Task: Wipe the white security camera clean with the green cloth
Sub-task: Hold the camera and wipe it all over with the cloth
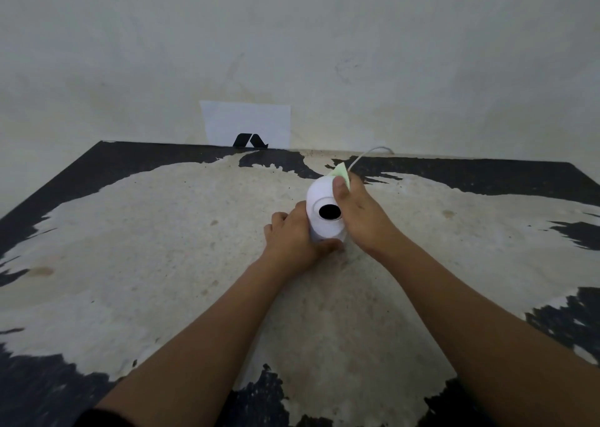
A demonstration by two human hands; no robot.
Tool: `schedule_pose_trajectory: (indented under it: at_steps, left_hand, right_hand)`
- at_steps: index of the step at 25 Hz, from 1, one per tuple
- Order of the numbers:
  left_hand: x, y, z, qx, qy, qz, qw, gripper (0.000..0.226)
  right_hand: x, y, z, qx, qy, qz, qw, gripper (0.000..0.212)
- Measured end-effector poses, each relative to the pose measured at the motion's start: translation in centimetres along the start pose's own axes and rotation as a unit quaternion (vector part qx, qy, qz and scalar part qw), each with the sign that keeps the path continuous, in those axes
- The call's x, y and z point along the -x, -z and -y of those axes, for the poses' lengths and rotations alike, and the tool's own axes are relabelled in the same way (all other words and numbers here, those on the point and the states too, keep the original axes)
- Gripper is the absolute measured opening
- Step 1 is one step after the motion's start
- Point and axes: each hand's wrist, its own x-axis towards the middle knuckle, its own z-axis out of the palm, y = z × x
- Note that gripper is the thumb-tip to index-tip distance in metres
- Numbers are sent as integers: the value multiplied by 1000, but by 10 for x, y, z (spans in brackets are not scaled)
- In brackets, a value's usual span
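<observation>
White security camera (324, 210) upright on counter (162, 231), slightly right of centre, dark round lens facing the viewer. Thin white cable (367, 153) leaving from behind the camera toward 1 o'clock, curving to the counter's far edge.

Left hand (293, 236) at 8 o'clock of the camera, closed around the lower body and base; thumb laid across the front near the bottom, fingers curled round the left side. Touching.

Right hand (357, 212) at 3 o'clock of the camera, closed on the green cloth (341, 171); thumb pressed on the upper right of the camera head, just above the lens. Cloth mostly hidden behind the hand and camera; only a pale green corner visible, sticking up at 12 to 1 o'clock of the camera top, touching it. Remaining fingers of the right hand out of sight behind the camera.

Camera thus between the two hands, both in contact.

Counter surface: black coating worn off to a pale, rough patch over most of the middle. White paper sheet (246, 121) with a black mark on the wall (422, 53) at 11 o'clock, well apart from the camera.
</observation>
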Motion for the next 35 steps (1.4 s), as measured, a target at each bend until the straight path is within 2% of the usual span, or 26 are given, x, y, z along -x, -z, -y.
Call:
schedule_pose_trajectory:
  at_steps: [2, 4, 6, 7, 9, 11, 13, 16, 18, 21, 24, 26, 27, 29, 31, 33, 35]
  left_hand:
    - [0, 1, -2, -10, 4, 7, 1000, 89]
    - [-1, 1, -3, -41, 0, 13, 999, 77]
    - [-3, -1, -3, -65, -9, 2, 998, 65]
    - [-4, -2, -3, -73, -7, -1, 997, 69]
    - [-4, -4, 0, -73, 3, 4, 997, 84]
    - [-3, -4, 3, -43, 6, 8, 999, 88]
    - [-3, -3, 5, -15, 5, 5, 1000, 87]
    - [-5, -4, 4, -18, 0, 3, 1000, 91]
    - [-5, -6, 4, -20, -8, -7, 1000, 92]
    - [-8, -8, 6, -44, -9, -9, 999, 84]
    - [-10, -9, 3, -86, 6, -14, 996, 72]
    - [-11, -11, 2, -123, 10, -19, 992, 76]
    - [-11, -12, 3, -139, 2, -17, 990, 78]
    - [-9, -9, 4, -108, -5, -4, 994, 85]
    - [-7, -3, 3, -48, 4, 8, 999, 91]
    - [-2, 0, 2, -25, -5, 6, 1000, 90]
    - [0, 1, 1, -18, -13, 6, 1000, 88]
  right_hand:
    - [11, -4, 0, 80, 71, -12, 994, 70]
    - [14, -6, 9, 233, 140, -14, 962, 72]
    - [7, -5, 24, 345, 161, -3, 925, 71]
    - [0, -5, 31, 364, 152, 10, 919, 72]
    - [-13, -2, 41, 335, 114, 53, 934, 72]
    - [-23, 3, 41, 231, 57, 82, 968, 67]
    - [-24, 8, 34, 121, -15, 60, 991, 67]
    - [-12, 9, 15, 68, -98, 40, 992, 78]
    - [4, 6, 10, 67, -83, 32, 994, 77]
    - [18, -1, 16, 134, 21, 23, 991, 79]
    - [14, -8, 30, 347, 118, 26, 930, 77]
    - [3, -10, 40, 422, 126, 46, 896, 76]
    - [-4, -10, 44, 429, 117, 63, 893, 75]
    - [-16, -9, 49, 398, 96, 98, 907, 72]
    - [-26, -2, 53, 309, 65, 105, 943, 69]
    - [-30, 8, 51, 215, -1, 94, 972, 76]
    - [-27, 17, 41, 126, -80, 90, 985, 85]
